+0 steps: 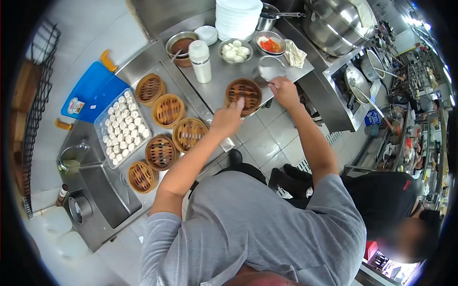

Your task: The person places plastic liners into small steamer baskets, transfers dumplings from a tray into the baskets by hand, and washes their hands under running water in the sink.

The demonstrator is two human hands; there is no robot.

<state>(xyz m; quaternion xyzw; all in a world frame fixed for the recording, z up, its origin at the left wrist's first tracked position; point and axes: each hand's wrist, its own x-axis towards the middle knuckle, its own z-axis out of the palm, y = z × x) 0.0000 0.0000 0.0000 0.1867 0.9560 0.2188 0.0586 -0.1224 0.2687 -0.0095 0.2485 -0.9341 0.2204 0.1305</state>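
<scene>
My left hand [228, 118] reaches over the near rim of a round bamboo steamer basket [252, 94], its fingers stretched out onto the dark slats. Closed fingers of my right hand [286, 93] grip the near edge of a shallow round metal bowl [271, 62] with something white in it; whether that edge has a handle is unclear. This bowl is just right of the basket, by the counter's edge. Behind them are a bowl of white round pieces [235, 51], a bowl of orange-red strips [271, 44] and a white-lidded bottle [200, 62].
Several bamboo steamers [168, 111] stand on the left counter, beside a clear tray of white dough pieces [125, 128] and a blue lid [93, 90]. Stacked white plates [237, 19] rise at the back. A sink [107, 190] lies left, a wok [357, 83] right. Another person [381, 200] is close on the right.
</scene>
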